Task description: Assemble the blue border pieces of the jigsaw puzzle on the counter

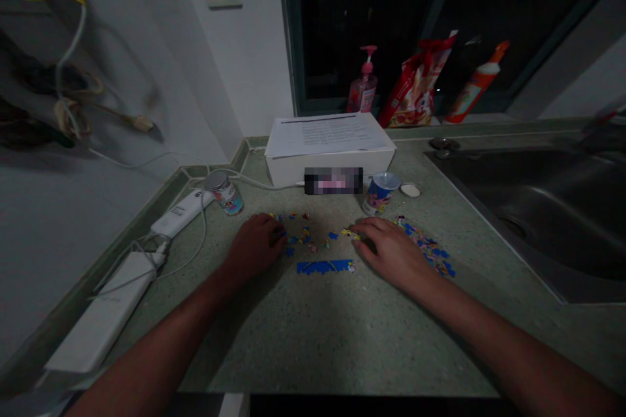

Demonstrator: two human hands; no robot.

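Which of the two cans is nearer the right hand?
The blue can, just beyond the right hand; the silver-lidded can stands nearer the left hand.

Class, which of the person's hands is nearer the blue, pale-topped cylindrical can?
Right. The right hand is just on the near side of the can; the left hand is farther away, to the can's left.

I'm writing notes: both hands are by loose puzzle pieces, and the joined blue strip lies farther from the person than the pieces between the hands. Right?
No: the head view shows the joined blue strip nearer the person than the loose pieces between the left hand and right hand.
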